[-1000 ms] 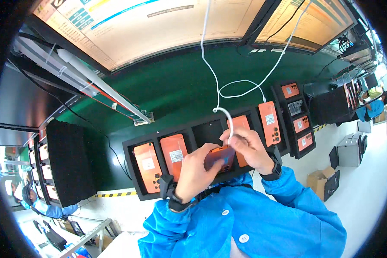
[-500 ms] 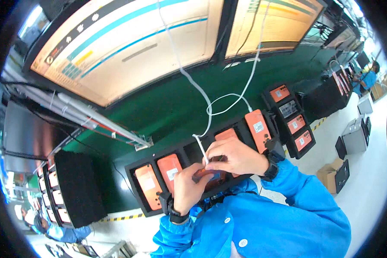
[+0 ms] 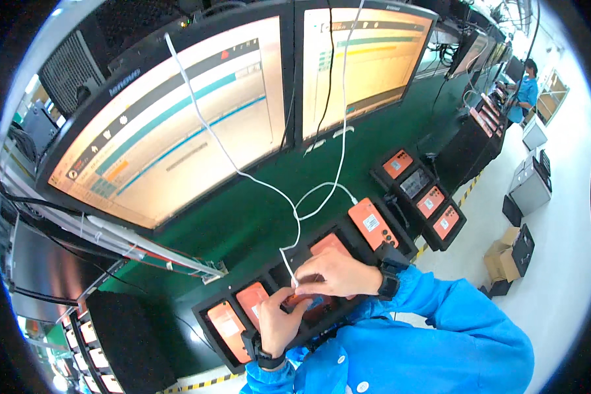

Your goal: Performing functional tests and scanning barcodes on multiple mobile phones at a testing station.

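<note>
Over a long black foam tray (image 3: 203,329), my left hand (image 3: 277,323) grips a phone (image 3: 301,300) that is mostly hidden by fingers. My right hand (image 3: 335,272) pinches the end of a white charging cable (image 3: 288,266) against that phone's edge; whether the plug is seated cannot be seen. Two orange phones lie in the tray left of my hands, the outermost one (image 3: 226,325) bearing a white label. Another orange phone (image 3: 328,243) lies partly behind my right hand. At the tray's right, a labelled orange phone (image 3: 371,224) has a second white cable at its top end.
Two lit monitors (image 3: 177,141) stand behind the green bench top (image 3: 256,217). More black trays with orange phones (image 3: 430,201) sit at the right, beside a black foam block (image 3: 463,150). Another black block (image 3: 128,335) stands at left. An open carton (image 3: 501,259) is on the floor; a person (image 3: 526,92) works far right.
My view has shifted, so the tray and hands appear lower and more of the monitors shows. My hands keep the same hold on the phone and cable end.
</note>
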Available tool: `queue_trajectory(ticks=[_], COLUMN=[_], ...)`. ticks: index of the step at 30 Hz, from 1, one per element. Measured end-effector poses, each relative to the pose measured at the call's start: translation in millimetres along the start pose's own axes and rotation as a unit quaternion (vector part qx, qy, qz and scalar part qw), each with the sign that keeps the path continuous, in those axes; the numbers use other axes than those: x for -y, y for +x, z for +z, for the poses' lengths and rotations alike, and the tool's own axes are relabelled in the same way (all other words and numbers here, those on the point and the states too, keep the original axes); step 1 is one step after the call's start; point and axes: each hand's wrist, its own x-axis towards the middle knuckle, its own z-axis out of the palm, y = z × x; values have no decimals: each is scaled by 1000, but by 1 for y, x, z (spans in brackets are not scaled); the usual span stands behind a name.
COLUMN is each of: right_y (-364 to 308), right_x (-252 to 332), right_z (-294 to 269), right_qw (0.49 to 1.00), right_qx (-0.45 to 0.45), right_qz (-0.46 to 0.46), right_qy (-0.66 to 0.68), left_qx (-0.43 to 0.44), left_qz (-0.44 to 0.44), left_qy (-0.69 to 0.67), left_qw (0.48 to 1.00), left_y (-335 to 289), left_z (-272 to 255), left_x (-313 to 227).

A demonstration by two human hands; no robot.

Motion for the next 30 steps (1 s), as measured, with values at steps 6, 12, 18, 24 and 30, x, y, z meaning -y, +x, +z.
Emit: queue_trajectory(ticks=[6, 12, 18, 24, 30], right_y=[-2, -4, -7, -6, -107], right_x=[-1, -6, -1, -29, -40], right_z=[-1, -4, -3, 0, 25], right_qw=[999, 999, 999, 986, 895], right_qx=[30, 13, 2, -110, -359], right_qz=[24, 6, 50, -4, 257], right_qy=[11, -38, -17, -126, 61], left_qx=[-9, -6, 13, -3, -176], left_qz=[-3, 16, -3, 28, 43], left_qy=[-17, -17, -56, -27, 223], left_qw=[1000, 1000, 998, 999, 958], left_y=[-2, 3, 4, 41, 63], left_z=[0, 2, 3, 8, 10], left_x=[-1, -3, 2, 31, 61])
